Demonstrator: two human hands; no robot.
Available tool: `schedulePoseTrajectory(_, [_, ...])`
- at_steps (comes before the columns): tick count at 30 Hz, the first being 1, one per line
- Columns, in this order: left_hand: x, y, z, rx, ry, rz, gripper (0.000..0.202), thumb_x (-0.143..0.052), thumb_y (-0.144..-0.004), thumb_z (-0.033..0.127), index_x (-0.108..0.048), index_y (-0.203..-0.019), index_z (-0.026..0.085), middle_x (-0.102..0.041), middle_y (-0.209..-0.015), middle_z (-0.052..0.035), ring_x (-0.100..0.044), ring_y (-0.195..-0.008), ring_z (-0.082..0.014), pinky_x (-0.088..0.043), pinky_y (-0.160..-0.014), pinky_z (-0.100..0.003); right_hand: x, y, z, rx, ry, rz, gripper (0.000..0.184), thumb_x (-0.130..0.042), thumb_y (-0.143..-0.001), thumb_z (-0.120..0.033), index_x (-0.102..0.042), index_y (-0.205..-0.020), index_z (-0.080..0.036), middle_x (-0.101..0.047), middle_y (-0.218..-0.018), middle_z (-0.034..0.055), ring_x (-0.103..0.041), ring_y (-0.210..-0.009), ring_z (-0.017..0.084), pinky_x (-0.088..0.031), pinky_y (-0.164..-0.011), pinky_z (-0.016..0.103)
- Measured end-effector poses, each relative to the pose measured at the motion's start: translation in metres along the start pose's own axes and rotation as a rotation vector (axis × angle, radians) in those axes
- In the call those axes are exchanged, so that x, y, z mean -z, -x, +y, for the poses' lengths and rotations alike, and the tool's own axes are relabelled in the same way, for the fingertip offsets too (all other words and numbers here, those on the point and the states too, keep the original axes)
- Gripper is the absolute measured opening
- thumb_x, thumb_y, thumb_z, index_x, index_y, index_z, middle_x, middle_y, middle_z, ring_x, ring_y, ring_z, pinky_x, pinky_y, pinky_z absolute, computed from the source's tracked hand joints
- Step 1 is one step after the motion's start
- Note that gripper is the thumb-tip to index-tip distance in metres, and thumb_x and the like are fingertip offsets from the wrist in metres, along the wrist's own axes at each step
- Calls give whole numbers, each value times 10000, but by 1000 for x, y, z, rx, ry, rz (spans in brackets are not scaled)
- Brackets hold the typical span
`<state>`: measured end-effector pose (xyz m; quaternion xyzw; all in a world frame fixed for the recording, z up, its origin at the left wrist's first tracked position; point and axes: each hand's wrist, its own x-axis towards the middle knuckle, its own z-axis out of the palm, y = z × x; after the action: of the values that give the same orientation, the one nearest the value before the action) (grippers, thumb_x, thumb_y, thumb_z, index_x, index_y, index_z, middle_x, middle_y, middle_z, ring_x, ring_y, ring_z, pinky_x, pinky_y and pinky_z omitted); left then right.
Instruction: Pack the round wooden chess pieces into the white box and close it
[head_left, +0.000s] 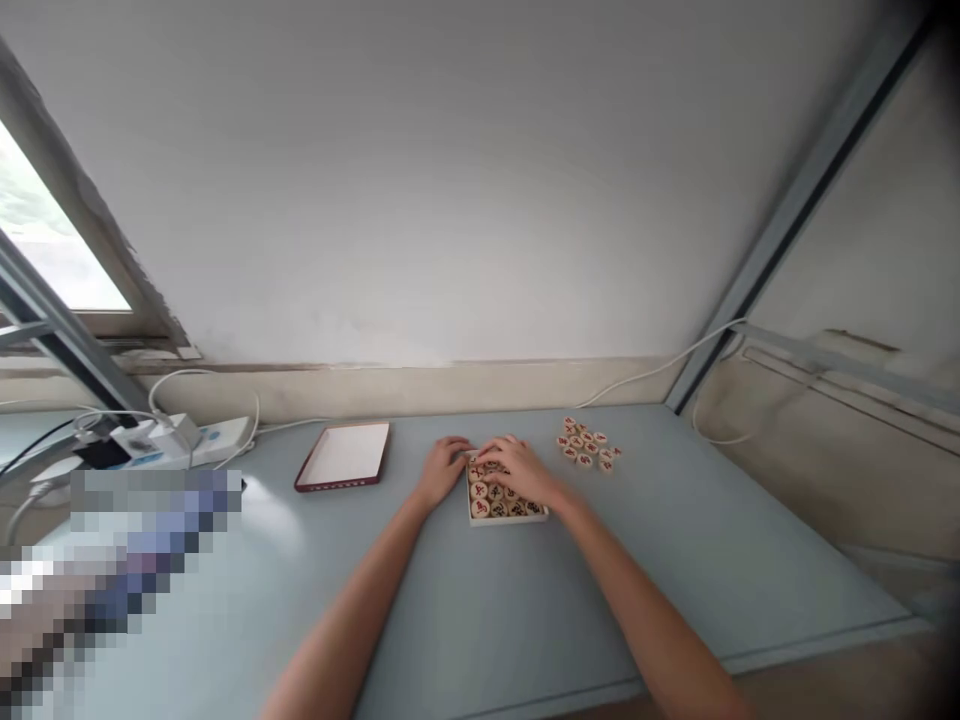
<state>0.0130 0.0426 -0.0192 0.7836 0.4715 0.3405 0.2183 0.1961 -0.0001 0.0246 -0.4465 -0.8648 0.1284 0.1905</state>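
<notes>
In the middle of the table stands a shallow white box (pixel 508 520) holding rows of round wooden Chinese chess pieces (pixel 480 508) with red and black characters. Against its upper left corner rests my left hand (pixel 444 470), fingers stretched and slightly bent. My right hand (pixel 521 472) lies over the box's upper part, palm down, with fingers spread on the pieces. It hides the pieces beneath it, and I cannot make out whether a fingertip holds one. To the right of the box lies a loose group of more Chinese chess pieces (pixel 584 461).
A dark red box lid (pixel 343 457), white inside, lies at the left. Farther left are a power strip (pixel 223 438) with plugs and white cables. A blurred-out patch (pixel 150 560) covers the table's left side. Metal posts (pixel 780 230) rise at both sides; a wall stands behind.
</notes>
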Motion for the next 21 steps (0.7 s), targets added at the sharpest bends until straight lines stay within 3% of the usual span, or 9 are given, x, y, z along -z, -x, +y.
schedulePoseTrajectory(3, [-1,1,-1,-9,-8,-5,272,-425,-809,243,-661,-933,191,-607,-1077,-54,-504,-1047,-192,-363,-960,-353,-3,-2,1,15,-14,-12,293,-594,-787,-258,-585,-1072,-324,-540,-1099,11,-426,-1060,184,-315,-887,347])
schedulePoseTrajectory(8, [-2,1,-2,-24,-18,1,264,-425,-814,252,-659,-918,190,-611,-1063,-53,-505,-1047,-191,-348,-969,-354,3,-5,7,-31,18,96,210,-622,-742,-383,-626,-915,-263,-552,-1017,22,-444,-1012,198,-324,-877,352])
schedulePoseTrajectory(12, [0,2,1,-27,-17,-13,265,-418,-821,245,-656,-922,185,-606,-1064,-53,-499,-1042,-188,-345,-965,-345,26,17,33,-193,125,237,219,-573,-754,-414,-616,-896,-253,-539,-1020,33,-448,-994,210,-324,-870,369])
schedulePoseTrajectory(14, [0,2,2,-22,-22,-13,265,-418,-821,238,-655,-926,179,-602,-1066,-57,-494,-1044,-190,-347,-963,-338,32,33,50,-298,203,235,234,-548,-750,-453,-623,-848,-254,-520,-1035,42,-437,-1002,231,-312,-876,403])
schedulePoseTrajectory(18, [-2,3,0,-20,-38,-5,264,-414,-827,236,-653,-929,187,-596,-1069,-50,-488,-1042,-190,-351,-960,-332,27,54,73,-412,333,161,247,-518,-743,-460,-612,-811,-242,-490,-1082,56,-372,-1085,275,-270,-898,467])
schedulePoseTrajectory(21, [-4,3,-3,-29,-45,-2,269,-404,-833,237,-651,-931,191,-590,-1073,-46,-487,-1041,-185,-349,-963,-330,23,58,82,-478,407,193,228,-516,-741,-392,-595,-882,-231,-480,-1108,73,-385,-1054,266,-285,-873,456])
